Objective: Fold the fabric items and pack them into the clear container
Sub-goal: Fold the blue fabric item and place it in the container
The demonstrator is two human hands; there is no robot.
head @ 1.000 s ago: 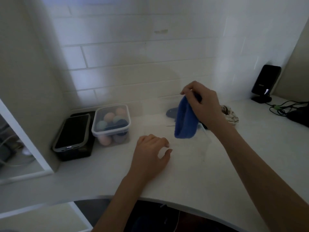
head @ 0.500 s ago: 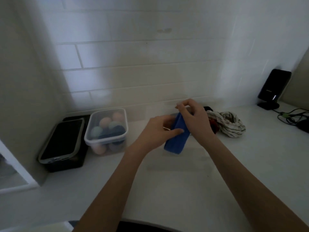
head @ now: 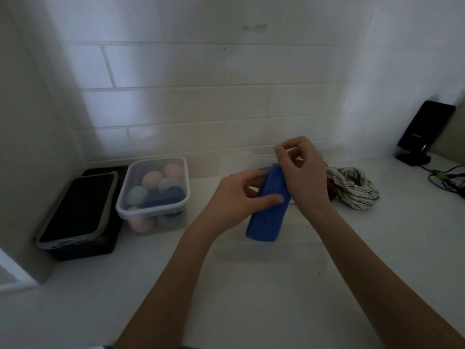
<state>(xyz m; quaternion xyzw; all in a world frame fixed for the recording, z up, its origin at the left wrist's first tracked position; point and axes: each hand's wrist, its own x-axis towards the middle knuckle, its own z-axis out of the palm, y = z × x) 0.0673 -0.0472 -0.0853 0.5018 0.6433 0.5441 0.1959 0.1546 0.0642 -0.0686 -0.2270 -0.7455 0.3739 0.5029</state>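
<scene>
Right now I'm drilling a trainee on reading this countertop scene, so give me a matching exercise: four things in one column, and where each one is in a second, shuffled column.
Things:
1. blue cloth
2. striped fabric
3. lidded container of coloured balls
4. phone

Places:
A. far left, lying on a black box
B. held up between both hands
C. on the counter, right of the hands
D. against the tiled wall, just right of the phone

Pairs: 1-B, 2-C, 3-D, 4-A

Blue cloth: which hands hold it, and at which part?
Both hands hold the blue cloth: the right hand at its top end, the left hand around its upper middle.
</scene>
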